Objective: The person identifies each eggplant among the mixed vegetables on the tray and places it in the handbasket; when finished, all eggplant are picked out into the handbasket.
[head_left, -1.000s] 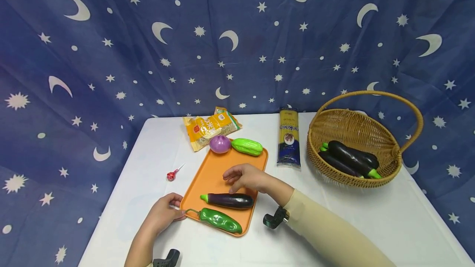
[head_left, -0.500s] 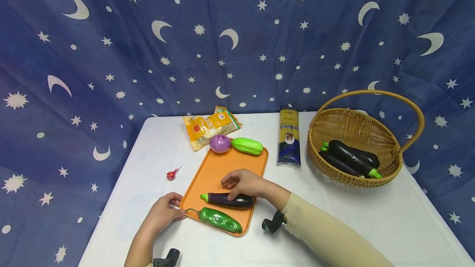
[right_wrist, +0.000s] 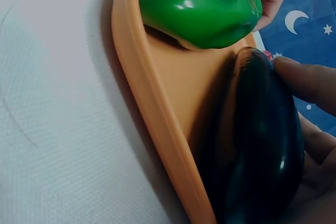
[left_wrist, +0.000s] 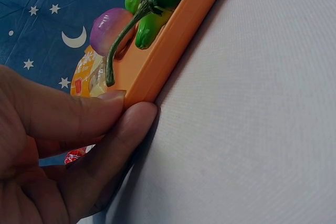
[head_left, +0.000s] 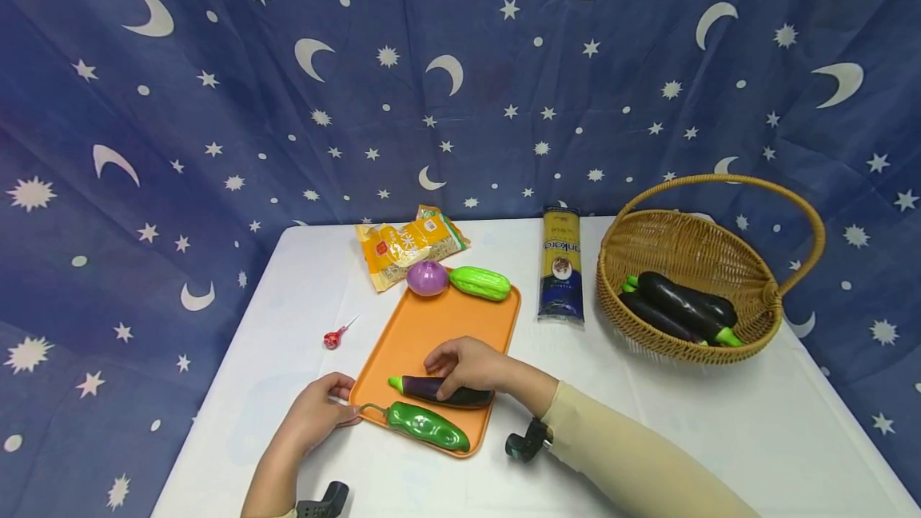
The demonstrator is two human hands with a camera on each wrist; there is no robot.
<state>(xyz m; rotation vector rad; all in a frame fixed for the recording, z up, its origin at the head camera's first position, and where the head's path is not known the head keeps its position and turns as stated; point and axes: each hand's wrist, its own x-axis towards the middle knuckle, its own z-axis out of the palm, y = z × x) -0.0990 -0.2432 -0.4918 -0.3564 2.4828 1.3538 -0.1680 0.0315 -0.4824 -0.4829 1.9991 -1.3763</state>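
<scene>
An orange tray (head_left: 424, 330) lies on the white table, its near-left corner pinched between the thumb and fingers of my left hand (head_left: 315, 416). Over the dark purple eggplant (head_left: 469, 399) on that tray is my right hand (head_left: 471, 364). Its thumb presses on the eggplant, while its other fingers curl down along the far side; the right wrist view shows the eggplant's glossy body (right_wrist: 262, 145) beside them. Nearer to me on the tray lies a green pepper (head_left: 429, 426) with a long curved stem (left_wrist: 121, 45). A purple onion (head_left: 428, 278) and a light green ridged gourd (head_left: 480, 283) sit at the far end.
Left of the tray lies a red lollipop (head_left: 333, 339). Behind it is a yellow bag of grain (head_left: 410, 248). A blue and yellow pasta pack (head_left: 561, 266) lies to the right, then a wicker basket (head_left: 679, 242) holding several eggplants (head_left: 679, 306). A starry blue curtain (head_left: 489, 142) hangs behind.
My right hand has come down and slightly nearer, from above the tray onto the eggplant, its thumb now on it. The left hand stays at the tray's corner.
</scene>
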